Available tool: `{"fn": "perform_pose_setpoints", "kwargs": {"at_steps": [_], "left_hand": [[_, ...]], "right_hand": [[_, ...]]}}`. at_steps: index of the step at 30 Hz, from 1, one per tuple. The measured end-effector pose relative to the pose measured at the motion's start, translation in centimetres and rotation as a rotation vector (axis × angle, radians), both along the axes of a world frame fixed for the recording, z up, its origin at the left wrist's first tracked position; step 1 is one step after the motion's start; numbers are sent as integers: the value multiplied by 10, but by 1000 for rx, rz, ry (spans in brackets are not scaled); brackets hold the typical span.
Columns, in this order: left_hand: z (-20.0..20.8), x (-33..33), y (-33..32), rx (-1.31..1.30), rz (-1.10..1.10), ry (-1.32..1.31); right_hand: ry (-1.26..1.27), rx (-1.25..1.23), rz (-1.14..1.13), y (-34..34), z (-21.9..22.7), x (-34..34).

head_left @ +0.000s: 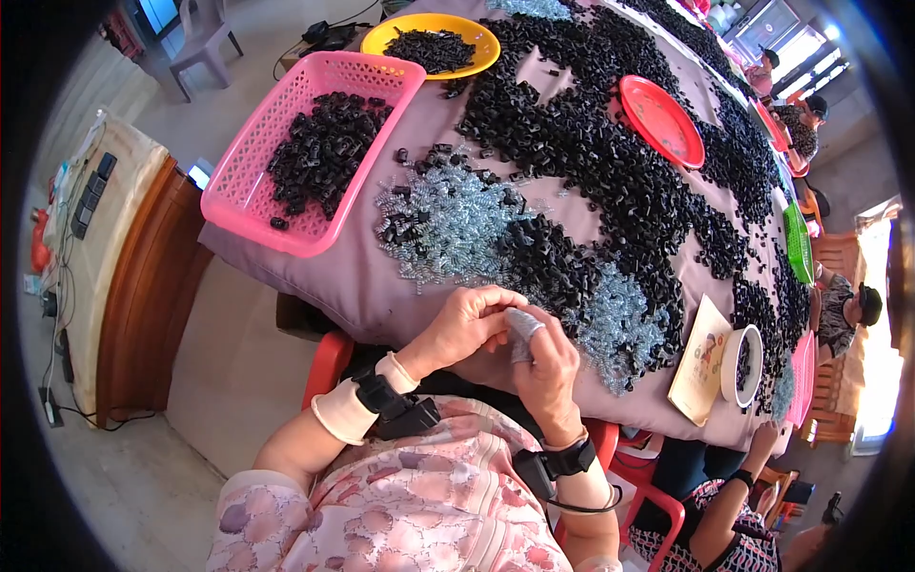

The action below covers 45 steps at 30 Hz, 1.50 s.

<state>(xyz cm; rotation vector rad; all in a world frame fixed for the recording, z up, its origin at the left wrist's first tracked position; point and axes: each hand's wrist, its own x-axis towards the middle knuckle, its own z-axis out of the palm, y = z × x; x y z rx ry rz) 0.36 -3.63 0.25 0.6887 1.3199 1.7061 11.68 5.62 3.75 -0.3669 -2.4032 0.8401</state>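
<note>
Nearest us, the left hand (465, 322) and the right hand (551, 367) meet at the fingertips by the table's edge, fingers bent; whatever lies between them is hidden, so we cannot tell whether either grip is closed on a part. A grey wrap (523, 334) covers one finger of the right hand, and we judge that it could dull touch and let a tiny piece slip. A drop here might roll off the mauve cloth (329, 286), since the hands work so near its edge. Just beyond them lie clear coiled pieces (446, 229) in a heap, with more coils (624, 319) to the right and black parts (548, 257) between; the heaps run into each other, so careless fingers could pick up coils tangled together, or drag strays along. To the left, the pink basket (255, 221), partly filled with black parts, sits close to the table's side, where a bumped forearm could tip it. Over on the right, a booklet (699, 360) lies beside a white bowl (728, 367). Farther off, the yellow plate (488, 45) bears slim dark pieces, which a nudge might mix into the black spread beside it.
</note>
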Motion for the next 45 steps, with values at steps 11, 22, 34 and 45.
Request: {"fn": "perform_pose_setpoints", "kwargs": {"at_steps": [11,22,34,45], "left_hand": [[3,3,2,30,79,-103],[4,-2,0,14,69,-149],[1,-3,0,13,80,-125],[6,-8,-2,-31,48,-191]], "right_hand": [[-62,342,106,46,21,-31],[-146,400,133,62,11,-41],[169,-777,-10,57,4,-19],[88,-790,62,23,-5,-6]]}}
